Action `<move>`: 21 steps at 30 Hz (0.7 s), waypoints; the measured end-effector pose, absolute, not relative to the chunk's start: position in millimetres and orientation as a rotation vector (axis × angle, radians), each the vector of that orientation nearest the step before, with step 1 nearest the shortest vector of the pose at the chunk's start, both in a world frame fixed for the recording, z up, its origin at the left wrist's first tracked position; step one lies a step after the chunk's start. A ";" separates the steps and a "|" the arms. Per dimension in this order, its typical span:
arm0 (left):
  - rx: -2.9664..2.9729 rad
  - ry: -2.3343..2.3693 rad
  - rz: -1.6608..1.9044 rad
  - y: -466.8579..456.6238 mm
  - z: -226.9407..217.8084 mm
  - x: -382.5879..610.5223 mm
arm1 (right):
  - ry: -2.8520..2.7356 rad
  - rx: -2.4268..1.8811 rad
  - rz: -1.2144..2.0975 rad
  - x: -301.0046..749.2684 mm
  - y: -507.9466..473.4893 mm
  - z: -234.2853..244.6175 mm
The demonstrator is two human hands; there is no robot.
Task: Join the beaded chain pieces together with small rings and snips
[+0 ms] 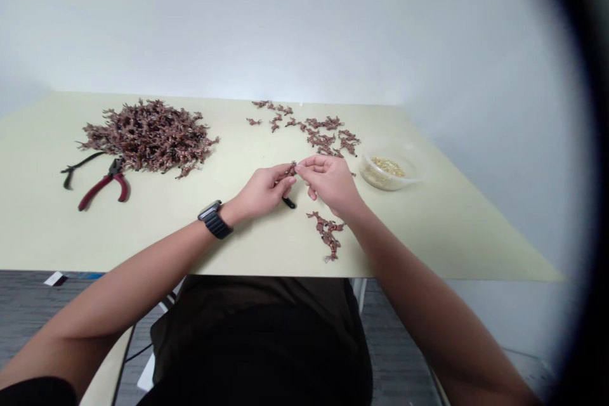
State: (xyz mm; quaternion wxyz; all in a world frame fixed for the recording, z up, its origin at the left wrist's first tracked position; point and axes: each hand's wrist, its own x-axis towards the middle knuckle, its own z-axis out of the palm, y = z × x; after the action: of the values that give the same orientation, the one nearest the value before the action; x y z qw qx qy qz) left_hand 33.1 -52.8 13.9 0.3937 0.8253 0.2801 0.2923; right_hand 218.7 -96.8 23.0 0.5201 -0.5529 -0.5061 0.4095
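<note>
Near the middle of the table, my left hand (266,191) pinches a small brown deer-like figurine (292,169) between thumb and fingers. My right hand (330,181) meets it from the right, thumb and fingertips pressed together at the figurine's end; whatever is between them is too small to name. A black handle tip (288,203) shows on the table below my hands, the rest of it hidden. Closer to me, beside my right wrist, lies a small group of the same figurines (328,235).
A large heap of brown figurines (152,136) is at the left, with red-handled pliers (111,184) and a black tool (71,172) before it. Loose figurines (321,136) lie scattered beyond my hands. At the right stands a clear plastic bowl (409,177) containing small gold pieces (387,167).
</note>
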 end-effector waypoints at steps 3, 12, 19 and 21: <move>2.115 0.711 0.760 -52.8 13.3 33.6 | -1.205 -1.313 0.998 221.0 -96.3 23.1; 1.846 0.632 0.556 -55.0 23.1 29.7 | -1.192 -1.248 1.109 231.7 -93.1 23.0; 1.630 0.491 0.461 -51.6 25.7 27.3 | -1.248 -1.224 1.151 238.3 -92.3 24.3; 1.602 0.468 0.446 -50.0 25.7 26.9 | -1.303 -1.240 1.097 238.6 -94.2 27.1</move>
State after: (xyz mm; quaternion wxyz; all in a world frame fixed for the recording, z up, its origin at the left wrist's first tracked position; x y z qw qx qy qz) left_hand 26.9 -50.0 25.7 0.6496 0.7050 0.2062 0.1961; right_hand 238.6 -94.2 27.1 0.4947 -0.5114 -0.5376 0.4525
